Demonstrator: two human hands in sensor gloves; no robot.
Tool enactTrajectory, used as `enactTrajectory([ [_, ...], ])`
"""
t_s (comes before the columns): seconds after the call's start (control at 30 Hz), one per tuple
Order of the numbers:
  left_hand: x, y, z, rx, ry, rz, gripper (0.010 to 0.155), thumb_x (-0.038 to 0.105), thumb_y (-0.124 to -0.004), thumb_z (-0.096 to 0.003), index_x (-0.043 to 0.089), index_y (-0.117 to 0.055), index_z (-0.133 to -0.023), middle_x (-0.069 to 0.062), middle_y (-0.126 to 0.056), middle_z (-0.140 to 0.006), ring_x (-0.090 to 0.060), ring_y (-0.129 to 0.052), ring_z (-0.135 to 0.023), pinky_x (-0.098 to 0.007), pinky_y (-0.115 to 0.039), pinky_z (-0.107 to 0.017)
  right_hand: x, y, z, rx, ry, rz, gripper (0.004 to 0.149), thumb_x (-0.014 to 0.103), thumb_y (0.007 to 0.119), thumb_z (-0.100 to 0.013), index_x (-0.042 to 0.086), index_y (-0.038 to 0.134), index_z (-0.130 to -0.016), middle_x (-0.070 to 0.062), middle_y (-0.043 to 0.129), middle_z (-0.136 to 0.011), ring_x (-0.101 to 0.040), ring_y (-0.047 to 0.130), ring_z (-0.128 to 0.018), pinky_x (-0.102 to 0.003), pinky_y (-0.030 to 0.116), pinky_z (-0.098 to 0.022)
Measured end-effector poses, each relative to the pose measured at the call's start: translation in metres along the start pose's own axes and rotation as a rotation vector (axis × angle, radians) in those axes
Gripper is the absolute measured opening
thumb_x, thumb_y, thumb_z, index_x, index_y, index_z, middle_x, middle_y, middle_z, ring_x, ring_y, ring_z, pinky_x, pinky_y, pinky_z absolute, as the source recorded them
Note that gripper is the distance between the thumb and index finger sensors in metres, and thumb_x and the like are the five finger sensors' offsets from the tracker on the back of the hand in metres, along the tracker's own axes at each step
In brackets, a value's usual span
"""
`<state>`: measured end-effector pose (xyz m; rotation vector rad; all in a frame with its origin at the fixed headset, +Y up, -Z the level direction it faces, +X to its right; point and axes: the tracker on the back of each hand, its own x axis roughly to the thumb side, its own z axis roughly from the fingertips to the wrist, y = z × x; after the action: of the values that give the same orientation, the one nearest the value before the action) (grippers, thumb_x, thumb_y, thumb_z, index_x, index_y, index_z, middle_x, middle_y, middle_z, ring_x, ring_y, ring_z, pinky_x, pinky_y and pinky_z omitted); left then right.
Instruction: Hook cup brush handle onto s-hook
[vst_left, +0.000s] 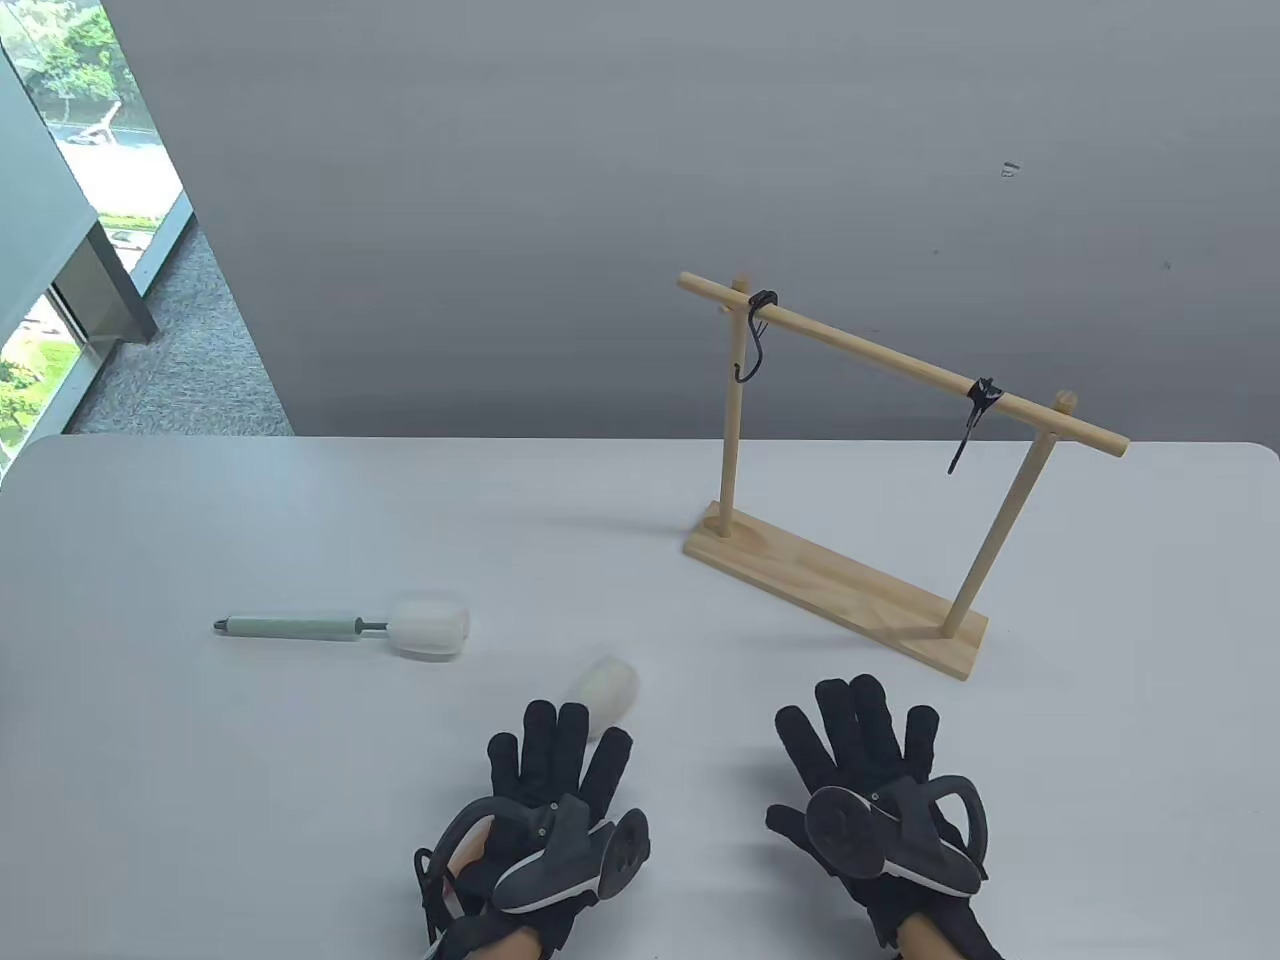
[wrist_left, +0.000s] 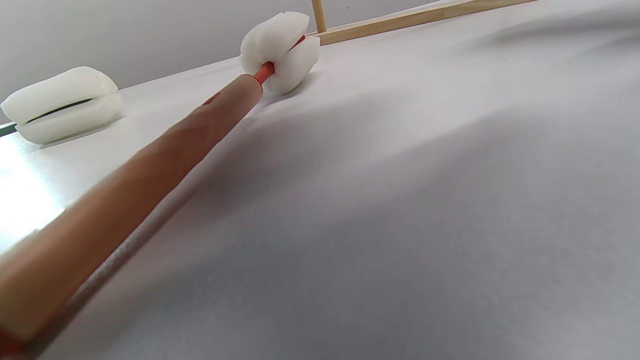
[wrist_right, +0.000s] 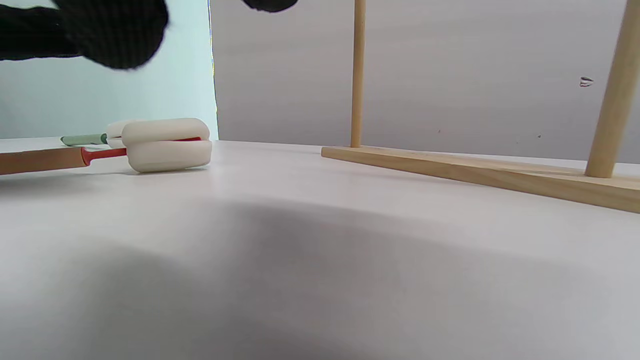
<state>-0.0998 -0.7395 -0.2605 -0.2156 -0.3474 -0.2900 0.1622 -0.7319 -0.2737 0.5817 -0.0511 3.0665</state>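
A cup brush with a brown handle (wrist_left: 150, 170) and a white sponge head (vst_left: 603, 690) lies on the table, its handle running under my left hand (vst_left: 560, 755). That hand lies flat over it with fingers spread, not closed around it. My right hand (vst_left: 862, 740) rests flat and empty on the table, fingers spread, just in front of the wooden rack (vst_left: 835, 590). Two black S-hooks hang from the rack's top bar, one at the left end (vst_left: 758, 335) and one near the right end (vst_left: 975, 420). The brown-handled brush also shows in the right wrist view (wrist_right: 167, 145).
A second cup brush with a green handle (vst_left: 295, 626) and a white sponge head (vst_left: 430, 626) lies on the table to the left. The rack's base (wrist_right: 475, 172) and posts stand close ahead of my right hand. The table's far edge is behind the rack.
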Motion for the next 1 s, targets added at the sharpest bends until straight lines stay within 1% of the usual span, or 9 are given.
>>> enactTrajectory([
  [0.13, -0.001, 0.001, 0.001, -0.017, 0.013, -0.012, 0.09, 0.073, -0.036, -0.0457, 0.02, 0.007, -0.104, -0.028, 0.001, -0.112, -0.058, -0.004, -0.104, -0.074, -0.027, -0.071, 0.001, 0.0, 0.0, 0.003, -0.005, 0.005, 0.082, 0.057, 0.064, -0.048, 0.021, 0.023, -0.11, -0.023, 0.004, -0.11, -0.051, 0.004, -0.102, -0.076, 0.005, -0.06],
  [0.23, -0.006, 0.003, 0.002, 0.0, 0.045, 0.014, 0.09, 0.073, -0.038, -0.0457, 0.02, 0.006, -0.104, -0.028, 0.001, -0.112, -0.057, -0.005, -0.104, -0.074, -0.026, -0.071, 0.001, 0.0, 0.001, 0.002, -0.002, 0.001, 0.082, 0.057, 0.063, -0.048, 0.021, 0.023, -0.11, -0.023, 0.004, -0.11, -0.051, 0.004, -0.102, -0.076, 0.005, -0.06],
  [0.47, -0.018, 0.004, -0.003, -0.003, 0.123, 0.051, 0.092, 0.07, -0.047, -0.0465, 0.019, 0.001, -0.106, -0.027, -0.004, -0.113, -0.056, -0.01, -0.105, -0.073, -0.027, -0.071, -0.001, 0.0, 0.002, -0.002, 0.01, -0.017, 0.082, 0.057, 0.063, -0.049, 0.02, 0.023, -0.11, -0.023, 0.004, -0.109, -0.051, 0.004, -0.102, -0.076, 0.006, -0.06],
  [0.6, -0.03, 0.003, -0.003, -0.015, 0.185, 0.065, 0.095, 0.07, -0.052, -0.046, 0.017, -0.003, -0.107, -0.026, -0.008, -0.114, -0.056, -0.014, -0.107, -0.073, -0.028, -0.071, -0.001, 0.0, 0.003, -0.002, 0.016, -0.019, 0.082, 0.057, 0.063, -0.049, 0.02, 0.023, -0.11, -0.023, 0.004, -0.109, -0.051, 0.004, -0.102, -0.076, 0.006, -0.06],
  [0.7, -0.047, 0.0, -0.002, -0.019, 0.264, 0.08, 0.095, 0.068, -0.057, -0.0455, 0.015, -0.01, -0.108, -0.025, -0.014, -0.115, -0.055, -0.02, -0.108, -0.072, -0.03, -0.072, -0.001, -0.001, 0.004, -0.002, 0.02, -0.023, 0.082, 0.057, 0.063, -0.049, 0.02, 0.024, -0.11, -0.023, 0.004, -0.109, -0.051, 0.004, -0.101, -0.076, 0.006, -0.06],
  [0.83, -0.073, -0.011, 0.001, -0.1, 0.365, 0.095, 0.089, 0.065, -0.063, -0.0456, 0.016, -0.025, -0.11, -0.024, -0.025, -0.116, -0.054, -0.029, -0.108, -0.072, -0.033, -0.071, -0.001, 0.0, 0.003, 0.001, 0.018, -0.031, 0.082, 0.057, 0.063, -0.049, 0.019, 0.024, -0.11, -0.024, 0.005, -0.109, -0.051, 0.005, -0.101, -0.076, 0.007, -0.06],
  [0.87, -0.077, -0.013, 0.001, -0.115, 0.375, 0.098, 0.087, 0.064, -0.063, -0.0456, 0.017, -0.028, -0.11, -0.023, -0.027, -0.116, -0.053, -0.031, -0.108, -0.071, -0.034, -0.071, -0.001, 0.001, 0.003, 0.006, 0.016, -0.029, 0.082, 0.057, 0.063, -0.049, 0.019, 0.025, -0.11, -0.024, 0.005, -0.109, -0.052, 0.005, -0.101, -0.076, 0.007, -0.06],
  [0.93, -0.089, -0.022, 0.003, -0.179, 0.387, 0.132, 0.082, 0.064, -0.065, -0.045, 0.019, -0.037, -0.108, -0.023, -0.03, -0.116, -0.053, -0.033, -0.108, -0.071, -0.035, -0.071, 0.0, 0.003, 0.001, 0.023, 0.009, -0.022, 0.082, 0.057, 0.063, -0.049, 0.019, 0.024, -0.11, -0.024, 0.005, -0.109, -0.052, 0.005, -0.101, -0.076, 0.007, -0.06],
  [1.0, -0.095, -0.026, 0.003, -0.194, 0.366, 0.186, 0.078, 0.066, -0.065, -0.0441, 0.022, -0.046, -0.106, -0.022, -0.034, -0.116, -0.053, -0.035, -0.108, -0.072, -0.035, -0.07, 0.001, 0.003, 0.001, 0.026, 0.003, -0.022, 0.082, 0.057, 0.063, -0.049, 0.019, 0.025, -0.111, -0.024, 0.005, -0.109, -0.052, 0.005, -0.101, -0.076, 0.007, -0.06],
])
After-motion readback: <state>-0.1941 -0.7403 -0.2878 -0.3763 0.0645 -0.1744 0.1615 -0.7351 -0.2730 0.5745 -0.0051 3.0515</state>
